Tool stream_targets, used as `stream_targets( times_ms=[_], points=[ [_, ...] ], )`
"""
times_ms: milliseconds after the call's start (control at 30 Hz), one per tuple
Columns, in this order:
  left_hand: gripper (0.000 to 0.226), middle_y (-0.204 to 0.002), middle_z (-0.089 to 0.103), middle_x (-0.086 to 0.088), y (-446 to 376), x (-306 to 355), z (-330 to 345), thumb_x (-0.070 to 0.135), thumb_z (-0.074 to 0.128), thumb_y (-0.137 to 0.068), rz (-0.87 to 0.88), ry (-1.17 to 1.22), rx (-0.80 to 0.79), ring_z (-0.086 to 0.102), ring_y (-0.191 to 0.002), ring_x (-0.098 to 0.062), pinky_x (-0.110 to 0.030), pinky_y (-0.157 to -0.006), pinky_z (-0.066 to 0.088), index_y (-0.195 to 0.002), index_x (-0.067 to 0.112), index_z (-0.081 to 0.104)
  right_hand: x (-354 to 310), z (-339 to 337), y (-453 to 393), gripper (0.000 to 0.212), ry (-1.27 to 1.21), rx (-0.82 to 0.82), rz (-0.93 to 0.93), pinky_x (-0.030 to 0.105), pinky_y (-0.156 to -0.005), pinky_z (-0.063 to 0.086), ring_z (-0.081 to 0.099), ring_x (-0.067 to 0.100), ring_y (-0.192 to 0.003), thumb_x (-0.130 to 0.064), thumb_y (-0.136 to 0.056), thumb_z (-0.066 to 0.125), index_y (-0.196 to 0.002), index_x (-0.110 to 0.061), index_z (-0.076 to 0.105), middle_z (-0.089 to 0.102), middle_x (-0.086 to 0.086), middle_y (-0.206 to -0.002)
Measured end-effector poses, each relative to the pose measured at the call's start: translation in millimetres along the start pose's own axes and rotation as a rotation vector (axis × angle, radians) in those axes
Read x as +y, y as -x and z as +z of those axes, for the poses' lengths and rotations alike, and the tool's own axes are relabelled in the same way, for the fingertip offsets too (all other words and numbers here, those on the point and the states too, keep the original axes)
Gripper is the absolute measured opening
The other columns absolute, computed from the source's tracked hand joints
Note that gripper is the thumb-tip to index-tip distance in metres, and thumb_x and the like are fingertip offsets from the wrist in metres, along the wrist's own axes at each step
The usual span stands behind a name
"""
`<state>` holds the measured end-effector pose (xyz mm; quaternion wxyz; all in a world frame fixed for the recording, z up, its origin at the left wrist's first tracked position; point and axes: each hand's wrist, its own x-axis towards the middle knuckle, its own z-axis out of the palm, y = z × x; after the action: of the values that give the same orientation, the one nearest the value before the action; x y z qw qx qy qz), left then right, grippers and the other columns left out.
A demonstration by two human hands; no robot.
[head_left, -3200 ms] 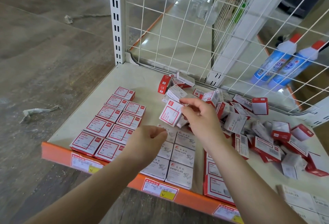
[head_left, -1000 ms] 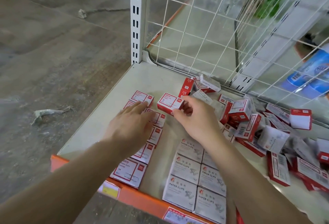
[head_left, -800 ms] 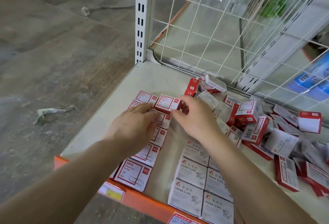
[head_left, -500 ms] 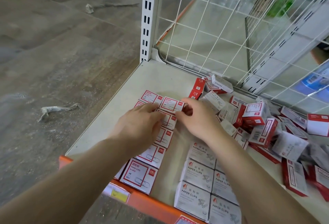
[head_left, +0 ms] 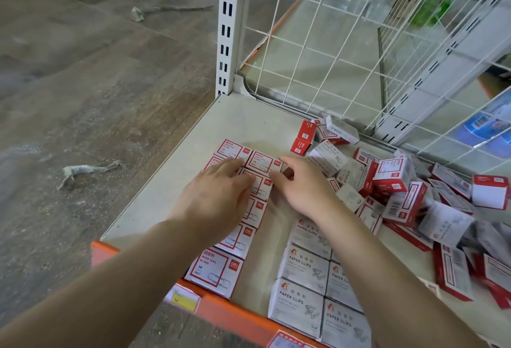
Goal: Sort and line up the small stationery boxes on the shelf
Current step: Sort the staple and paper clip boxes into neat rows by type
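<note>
Red-bordered white boxes lie flat in two columns on the cream shelf [head_left: 177, 181]. My left hand [head_left: 218, 195] rests flat on these lined-up boxes, fingers straight. The far box of the right column [head_left: 262, 161] lies level with its neighbour [head_left: 233, 148]. My right hand [head_left: 301, 184] touches that box's right end with its fingertips and thumb. Grey "paper clips" boxes [head_left: 301, 270] lie in rows near the front edge. A loose heap of mixed red and white boxes [head_left: 398, 181] fills the right side.
A white wire grid [head_left: 345, 43] backs the shelf, with a slotted upright post [head_left: 228, 27] at the left corner. An orange price rail [head_left: 221, 311] runs along the front edge. Scraps of litter [head_left: 85, 170] lie on the wooden floor to the left.
My right hand carried a red-bordered box from the heap to the far end of the right column and set it down flat. My left hand moved onto the lined-up boxes.
</note>
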<state>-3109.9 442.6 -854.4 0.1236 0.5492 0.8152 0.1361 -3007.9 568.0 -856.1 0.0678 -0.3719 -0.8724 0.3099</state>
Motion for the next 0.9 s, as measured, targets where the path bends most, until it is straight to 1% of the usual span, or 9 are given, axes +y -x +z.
stream_targets(
  times_ms=[67,167,267,400,500,600,700,767,900],
  points=[
    [0.042,-0.155,0.012,0.01,1.5,2.1,-0.5,0.038,0.027,-0.099,-0.019,-0.001,-0.002,0.012,-0.142,-0.011,-0.025,-0.112,0.016,-0.141,0.04,0.031,-0.7,-3.9,3.2,0.025,0.002,0.043,0.011,0.013,-0.058,0.032,0.053,0.012,-0.083,-0.027,-0.095,0.049,-0.116,-0.015,0.055,0.056,-0.007,-0.094],
    [0.044,-0.155,0.014,0.011,6.5,7.1,-2.2,0.035,0.03,-0.099,-0.019,0.012,0.036,0.014,-0.142,-0.011,-0.024,-0.111,0.017,-0.143,0.037,0.029,4.0,-15.2,10.7,0.037,-0.028,0.112,0.016,0.013,-0.077,0.034,0.049,0.004,-0.091,-0.021,-0.095,0.048,-0.132,-0.019,0.047,0.056,-0.005,-0.116],
    [0.042,-0.152,0.024,0.01,11.1,17.0,-1.0,0.031,0.033,-0.099,0.02,0.024,0.066,0.022,-0.139,-0.012,-0.024,-0.11,0.019,-0.141,0.033,0.033,14.5,-29.5,19.8,0.031,-0.059,0.199,0.01,0.001,-0.065,0.033,0.048,-0.006,-0.078,-0.013,-0.094,0.049,-0.123,-0.02,0.057,0.059,-0.008,-0.11],
    [0.039,-0.139,0.042,0.009,14.5,35.8,4.2,0.03,0.036,-0.096,0.085,0.036,0.074,0.037,-0.127,-0.014,-0.024,-0.102,0.029,-0.134,0.029,0.045,31.6,-46.7,35.2,0.026,-0.046,0.247,0.053,0.001,-0.062,0.035,0.051,-0.003,-0.075,-0.008,-0.089,0.053,-0.109,-0.019,0.065,0.062,-0.005,-0.102],
    [0.039,-0.137,0.041,0.01,19.0,55.3,7.5,0.03,0.034,-0.097,0.145,0.031,0.035,0.036,-0.127,-0.012,-0.023,-0.103,0.026,-0.135,0.029,0.042,44.1,-57.2,48.9,0.027,-0.015,0.24,0.063,0.002,-0.065,0.033,0.054,0.005,-0.084,-0.005,-0.088,0.054,-0.109,-0.017,0.066,0.063,-0.004,-0.102],
    [0.039,-0.137,0.039,0.01,23.3,73.3,10.6,0.03,0.031,-0.098,0.217,0.003,-0.012,0.035,-0.126,-0.011,-0.025,-0.105,0.028,-0.136,0.029,0.04,54.9,-64.8,60.4,0.031,0.022,0.194,0.053,0.001,-0.069,0.035,0.052,0.005,-0.09,-0.002,-0.089,0.053,-0.113,-0.018,0.064,0.06,-0.002,-0.107],
    [0.036,-0.132,0.04,0.006,28.3,86.3,14.3,0.03,0.031,-0.098,0.248,-0.036,-0.075,0.037,-0.122,-0.013,-0.028,-0.102,0.034,-0.132,0.026,0.043,62.6,-69.3,65.7,0.039,0.082,0.109,0.054,0.015,-0.09,0.036,0.051,0.011,-0.107,-0.001,-0.088,0.055,-0.122,-0.018,0.059,0.054,0.0,-0.121],
    [0.037,-0.134,0.038,0.006,32.0,91.3,17.1,0.032,0.031,-0.098,0.252,-0.048,-0.102,0.036,-0.123,-0.013,-0.028,-0.101,0.032,-0.133,0.025,0.043,65.7,-70.8,66.2,0.048,0.134,0.051,0.053,0.02,-0.101,0.03,0.044,0.015,-0.121,-0.001,-0.085,0.058,-0.13,-0.018,0.053,0.047,0.0,-0.131],
    [0.038,-0.138,0.034,0.008,35.3,93.3,19.8,0.033,0.032,-0.099,0.237,-0.035,-0.113,0.035,-0.126,-0.012,-0.026,-0.102,0.03,-0.136,0.027,0.04,68.6,-70.2,63.6,0.06,0.178,-0.02,0.041,0.024,-0.107,0.026,0.037,0.016,-0.129,-0.011,-0.084,0.065,-0.139,-0.017,0.041,0.039,0.001,-0.141]
  ],
)
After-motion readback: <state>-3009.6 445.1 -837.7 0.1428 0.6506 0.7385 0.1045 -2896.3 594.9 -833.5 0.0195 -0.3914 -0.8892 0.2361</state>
